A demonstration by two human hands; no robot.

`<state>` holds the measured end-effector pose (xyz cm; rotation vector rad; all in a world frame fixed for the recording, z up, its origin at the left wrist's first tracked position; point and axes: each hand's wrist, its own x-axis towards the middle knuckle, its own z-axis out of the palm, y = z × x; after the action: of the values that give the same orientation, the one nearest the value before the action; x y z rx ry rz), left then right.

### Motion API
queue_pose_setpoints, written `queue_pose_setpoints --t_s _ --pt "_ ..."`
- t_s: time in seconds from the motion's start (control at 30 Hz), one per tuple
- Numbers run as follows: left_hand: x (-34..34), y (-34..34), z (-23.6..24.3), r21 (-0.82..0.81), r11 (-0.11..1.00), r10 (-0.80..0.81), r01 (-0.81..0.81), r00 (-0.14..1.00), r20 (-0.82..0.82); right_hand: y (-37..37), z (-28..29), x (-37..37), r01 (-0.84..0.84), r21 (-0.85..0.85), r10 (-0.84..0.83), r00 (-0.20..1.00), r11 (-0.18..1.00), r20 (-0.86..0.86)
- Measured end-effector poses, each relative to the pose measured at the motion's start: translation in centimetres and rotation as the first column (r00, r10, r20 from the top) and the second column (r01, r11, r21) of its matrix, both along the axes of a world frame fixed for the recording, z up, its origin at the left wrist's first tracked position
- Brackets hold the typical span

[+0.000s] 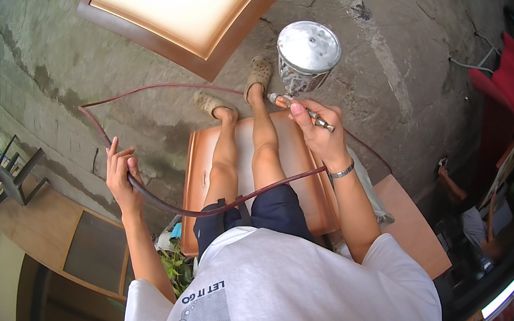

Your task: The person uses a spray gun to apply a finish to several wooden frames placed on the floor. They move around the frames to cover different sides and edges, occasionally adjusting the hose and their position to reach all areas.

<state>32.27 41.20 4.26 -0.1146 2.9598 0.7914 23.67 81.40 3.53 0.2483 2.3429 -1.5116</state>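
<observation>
My left hand (122,175) is raised at the left, its fingers curled around a dark red hose (237,204). From there the hose sags across my lap to my right wrist, where it passes out of sight. Another stretch loops over the floor past my feet. My right hand (323,130) grips a slender metal tool (303,109), copper-coloured toward its far end, with a silver fitting at the near end. I cannot make out its exact kind. Just beyond that hand stands a round metal can (309,54) with a silvery lid.
A brown-edged panel (205,68) with a pale centre juts in at the top. Beneath my legs lies a similar panel (200,163). Wooden furniture (37,215) stands left, near a dark metal frame (11,179). At right are a red chair-like object (505,74) and another person (471,220).
</observation>
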Motion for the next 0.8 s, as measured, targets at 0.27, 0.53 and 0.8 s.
queue_pose_setpoints --t_s 0.27,0.53,0.8 --pt "0.1 1.3 0.1 -0.033 0.999 -0.011 0.013 0.999 0.037 5.6 -2.8 -6.7 0.160 0.265 -0.137 0.985 0.951 -0.106" --pt "2.6 2.0 0.0 -0.110 0.990 0.107 -0.088 0.979 0.176 12.1 -1.7 -15.7 0.557 0.194 -0.455 0.798 0.808 -0.395" --pt "11.9 1.1 -0.4 -0.245 0.749 0.662 -0.615 0.682 0.311 9.8 8.8 -12.5 0.517 0.110 -0.467 0.831 0.849 -0.302"
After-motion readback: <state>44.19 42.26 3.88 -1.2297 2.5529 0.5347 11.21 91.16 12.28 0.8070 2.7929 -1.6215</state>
